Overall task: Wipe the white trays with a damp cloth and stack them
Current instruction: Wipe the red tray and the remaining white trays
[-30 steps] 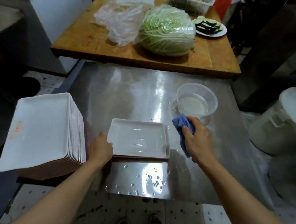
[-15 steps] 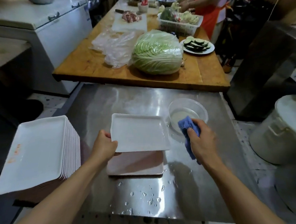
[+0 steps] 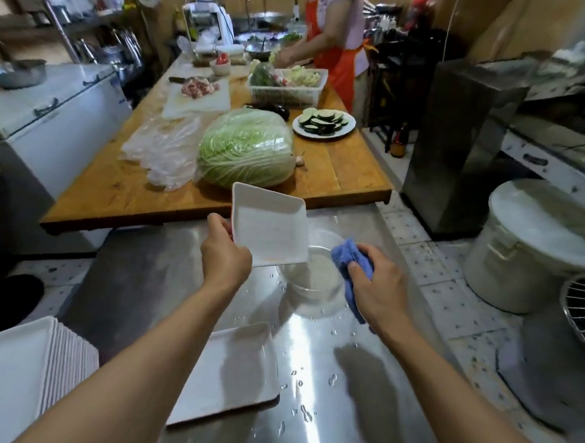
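tray stack (image 3: 22, 368) at worktop (image 3: 330, 407) left edge | single tray (image 3: 225, 372) on worktop, right of stack | bowl (image 3: 318, 274) behind it | lifted tray (image 3: 271, 229) above bowl's left rim | cloth (image 3: 352, 262) right of bowl | cabbage (image 3: 245, 149) on wooden table (image 3: 104, 191) behind

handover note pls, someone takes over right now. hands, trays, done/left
Left hand: grips a white rectangular tray by its left edge, raised and tilted over the clear plastic bowl of water.
Right hand: grips the damp blue cloth beside the bowl.
One more white tray lies flat on the wet steel table. Tall stack of white trays at near left.
Done: cannot tell which trays are wiped.
Left: wipe the held tray, stack it, then the flat one.
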A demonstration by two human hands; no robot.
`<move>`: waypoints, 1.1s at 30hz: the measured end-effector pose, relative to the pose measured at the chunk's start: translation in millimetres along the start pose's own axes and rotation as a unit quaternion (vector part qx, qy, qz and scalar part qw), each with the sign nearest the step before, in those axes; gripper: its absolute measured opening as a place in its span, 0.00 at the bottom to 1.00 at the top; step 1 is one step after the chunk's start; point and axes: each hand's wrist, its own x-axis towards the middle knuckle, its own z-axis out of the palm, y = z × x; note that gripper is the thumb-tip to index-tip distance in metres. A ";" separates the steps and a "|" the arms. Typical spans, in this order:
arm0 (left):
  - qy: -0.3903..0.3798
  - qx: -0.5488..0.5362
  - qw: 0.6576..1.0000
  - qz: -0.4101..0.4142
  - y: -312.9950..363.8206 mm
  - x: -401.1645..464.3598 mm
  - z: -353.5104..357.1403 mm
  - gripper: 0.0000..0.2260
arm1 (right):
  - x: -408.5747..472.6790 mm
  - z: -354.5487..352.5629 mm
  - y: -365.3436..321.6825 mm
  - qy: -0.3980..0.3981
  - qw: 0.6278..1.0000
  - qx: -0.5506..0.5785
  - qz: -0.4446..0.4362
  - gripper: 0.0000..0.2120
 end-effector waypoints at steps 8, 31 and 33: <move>0.024 0.083 0.990 0.109 11.2 -10.3 10.0 0.12 | 5.6 -10.1 0.4 -0.005 1.000 0.011 0.005 0.09; -0.073 -0.281 0.944 -0.155 -13.0 -66.7 -51.7 0.21 | 4.1 23.3 -47.7 -0.103 0.985 -0.115 -0.080 0.11; -0.082 -0.302 0.938 -0.147 -17.5 -73.8 -63.2 0.21 | -3.3 29.2 -46.7 -0.120 0.949 -0.260 -0.129 0.14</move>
